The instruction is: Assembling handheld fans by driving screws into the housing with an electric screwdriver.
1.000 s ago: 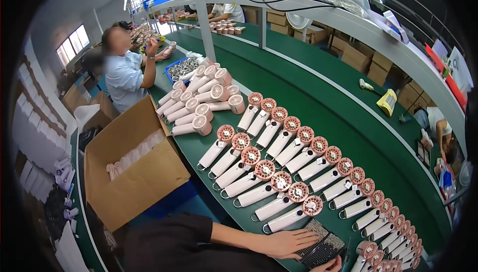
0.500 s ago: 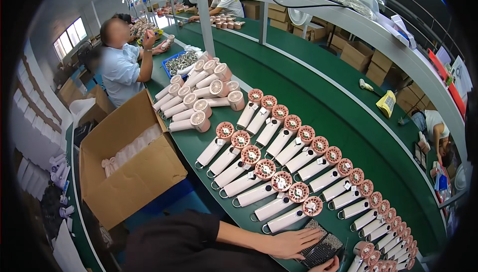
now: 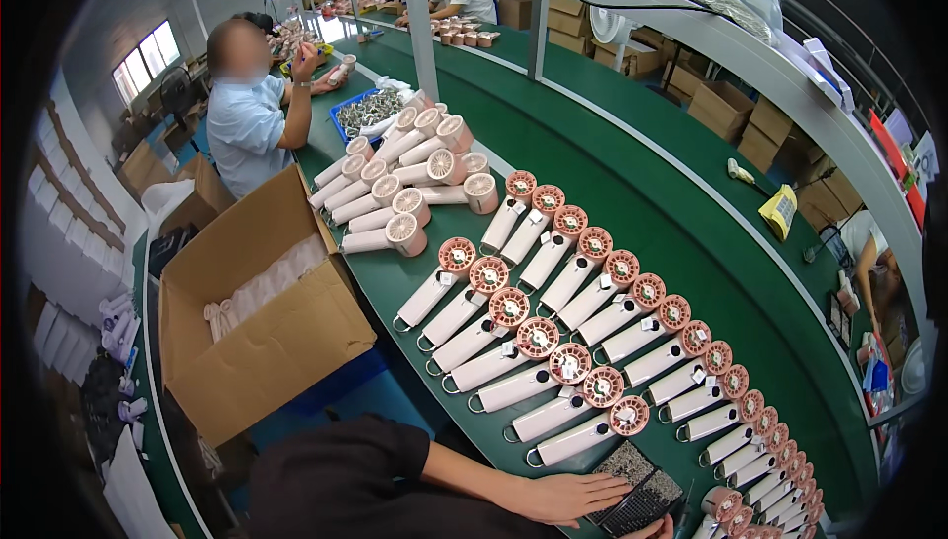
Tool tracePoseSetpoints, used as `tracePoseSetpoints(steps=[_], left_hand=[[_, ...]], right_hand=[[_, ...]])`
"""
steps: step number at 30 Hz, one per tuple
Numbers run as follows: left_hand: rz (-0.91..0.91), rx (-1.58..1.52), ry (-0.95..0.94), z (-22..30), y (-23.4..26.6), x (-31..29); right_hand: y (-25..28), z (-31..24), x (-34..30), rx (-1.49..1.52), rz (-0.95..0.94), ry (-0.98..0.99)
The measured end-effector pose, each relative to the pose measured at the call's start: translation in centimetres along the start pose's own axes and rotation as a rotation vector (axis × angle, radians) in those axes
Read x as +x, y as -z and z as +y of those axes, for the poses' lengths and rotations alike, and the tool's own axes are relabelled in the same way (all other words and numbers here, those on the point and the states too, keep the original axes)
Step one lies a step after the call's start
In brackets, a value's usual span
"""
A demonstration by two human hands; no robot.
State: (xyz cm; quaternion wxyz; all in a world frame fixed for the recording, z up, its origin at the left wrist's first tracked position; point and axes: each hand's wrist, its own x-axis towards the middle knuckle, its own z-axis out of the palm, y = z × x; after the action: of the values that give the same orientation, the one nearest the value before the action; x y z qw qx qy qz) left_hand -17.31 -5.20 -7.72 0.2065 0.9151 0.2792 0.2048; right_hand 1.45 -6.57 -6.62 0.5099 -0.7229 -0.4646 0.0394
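Near the lower edge lies a black tray (image 3: 632,507) with small grey parts, possibly screws, too small to make out. My left hand (image 3: 573,497) rests flat over its left side, fingers stretched out and together. At the tray's near edge is my right hand (image 3: 652,529), mostly cut off by the frame; its fingertips touch or sit beside the tray. Just beyond the tray lie handheld fans (image 3: 578,437) in two slanting rows, pale pink handles toward me and round pink heads open, with wire loops at the handle ends.
A pile of closed-head fans (image 3: 405,184) lies at the far left beside a blue basket (image 3: 365,113) of metal parts. An open cardboard box (image 3: 272,356) stands left of the bench. One co-worker (image 3: 247,115) sits beyond it, holding a fan. A metal post (image 3: 418,26) rises from the green bench.
The view has shifted slightly. My left hand has slid toward the near left of the tray, uncovering more of its far part. Grey parts now show farther to the right in it.
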Motion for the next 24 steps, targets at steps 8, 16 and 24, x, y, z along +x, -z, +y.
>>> tracePoseSetpoints(steps=[8, 16, 24], left_hand=[[0.032, 0.05, -0.021, -0.3, -0.3, 0.0], [0.056, 0.04, -0.016, -0.5, -0.8, 0.1], [-0.044, -0.007, -0.002, 0.2, 1.5, -0.1]], right_hand=[[0.0, 0.0, 0.0, -0.008, -0.011, 0.002], [-0.1, 0.1, 0.0, -0.024, -0.023, -0.038], [-0.1, 0.8, 0.0, 0.027, -0.023, -0.017]])
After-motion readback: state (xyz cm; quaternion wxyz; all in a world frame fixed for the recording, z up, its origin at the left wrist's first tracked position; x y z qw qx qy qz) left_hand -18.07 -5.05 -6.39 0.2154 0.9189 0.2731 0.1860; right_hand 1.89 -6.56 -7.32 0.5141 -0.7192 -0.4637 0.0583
